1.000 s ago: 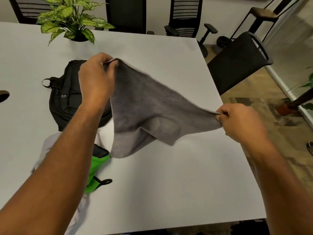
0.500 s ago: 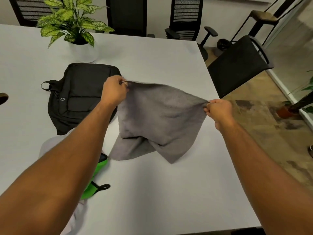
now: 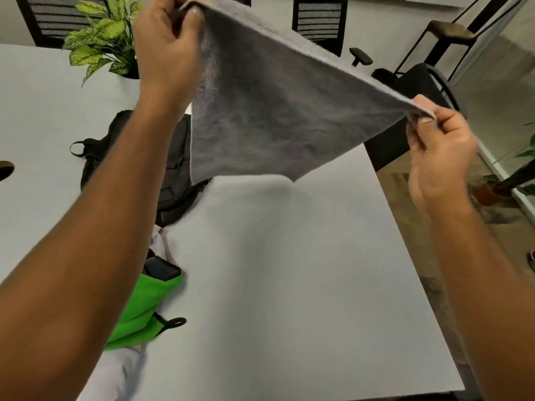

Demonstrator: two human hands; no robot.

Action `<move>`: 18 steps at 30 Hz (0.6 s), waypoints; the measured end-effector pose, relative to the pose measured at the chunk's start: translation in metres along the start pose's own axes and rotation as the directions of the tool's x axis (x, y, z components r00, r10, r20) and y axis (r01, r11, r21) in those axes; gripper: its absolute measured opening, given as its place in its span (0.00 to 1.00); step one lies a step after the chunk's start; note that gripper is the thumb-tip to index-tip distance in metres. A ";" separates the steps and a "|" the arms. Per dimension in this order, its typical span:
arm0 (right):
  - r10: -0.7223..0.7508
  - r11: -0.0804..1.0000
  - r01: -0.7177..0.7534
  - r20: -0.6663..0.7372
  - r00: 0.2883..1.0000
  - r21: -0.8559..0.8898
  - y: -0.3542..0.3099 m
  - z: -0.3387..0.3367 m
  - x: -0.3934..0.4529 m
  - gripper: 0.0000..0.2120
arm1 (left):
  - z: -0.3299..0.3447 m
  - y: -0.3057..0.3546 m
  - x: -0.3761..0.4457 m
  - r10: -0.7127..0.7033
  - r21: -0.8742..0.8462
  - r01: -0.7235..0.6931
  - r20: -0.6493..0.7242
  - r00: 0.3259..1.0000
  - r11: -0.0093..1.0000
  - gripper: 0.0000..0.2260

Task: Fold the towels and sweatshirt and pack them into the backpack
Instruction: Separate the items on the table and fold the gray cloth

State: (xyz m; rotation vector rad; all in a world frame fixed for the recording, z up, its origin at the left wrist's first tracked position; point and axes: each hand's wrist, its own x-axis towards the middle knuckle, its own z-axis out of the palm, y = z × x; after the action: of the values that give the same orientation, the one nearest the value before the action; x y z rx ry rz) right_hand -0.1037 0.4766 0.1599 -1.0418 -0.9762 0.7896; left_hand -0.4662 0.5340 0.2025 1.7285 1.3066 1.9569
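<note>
The person holds a grey, finely ribbed terry towel (image 3: pixel 260 111) in the air above the far part of the white rectangular table (image 3: pixel 289 285). The left hand (image 3: pixel 168 44) pinches one upper corner high up, and the right hand (image 3: pixel 440 151) pinches the other corner lower, beyond the right edge of the table. The cloth hangs stretched between them, clear of the table, its lower point casting a soft shadow below.

Under the left arm a black fabric backpack (image 3: pixel 170 180) lies on the table, partly hidden. Closer to the near edge lie a bright green fabric pouch (image 3: pixel 142 305) with a dark object in it and a pale white garment (image 3: pixel 115 371). A potted plant with green-yellow leaves (image 3: pixel 98 44) stands near the far edge. Black mesh office chairs (image 3: pixel 318 21) stand behind the table, and a black chair (image 3: pixel 411 91) stands at its right side.
</note>
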 end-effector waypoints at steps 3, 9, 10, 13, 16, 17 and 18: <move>-0.067 0.960 0.077 0.047 0.997 -0.269 0.014 -0.021 -0.024 0.11 | -0.021 0.002 -0.047 -0.017 0.043 0.017 -0.006 1.000 0.999 0.05; 0.039 0.806 0.118 0.251 0.967 -0.580 0.068 -0.074 -0.088 0.07 | -0.065 -0.029 -0.195 -0.250 0.152 0.243 0.030 0.968 0.958 0.09; 0.065 0.778 0.134 0.291 0.955 -0.614 0.077 -0.082 -0.099 0.08 | -0.073 -0.033 -0.222 -0.290 0.177 0.276 0.059 0.955 0.945 0.07; 0.205 0.698 0.130 0.371 0.906 -0.704 0.105 -0.110 -0.130 0.12 | -0.095 -0.046 -0.299 -0.408 0.304 0.348 0.162 0.898 0.887 0.03; 0.413 0.616 0.080 0.408 0.814 -0.784 0.132 -0.136 -0.160 0.13 | -0.113 -0.063 -0.367 -0.561 0.385 0.443 0.284 0.778 0.810 0.03; 0.469 0.588 0.071 0.411 0.782 -0.806 0.139 -0.142 -0.168 0.14 | -0.118 -0.069 -0.385 -0.590 0.413 0.450 0.326 0.739 0.792 0.04; 0.512 0.563 0.077 0.420 0.749 -0.823 0.146 -0.148 -0.176 0.15 | -0.123 -0.075 -0.399 -0.609 0.441 0.444 0.371 0.701 0.780 0.06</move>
State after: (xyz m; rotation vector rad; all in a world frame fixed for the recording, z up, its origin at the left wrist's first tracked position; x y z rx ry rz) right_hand -0.0441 0.3177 -0.0532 -1.7986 -1.9353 0.9618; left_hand -0.4900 0.2528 -0.1138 1.5662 1.7242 0.9245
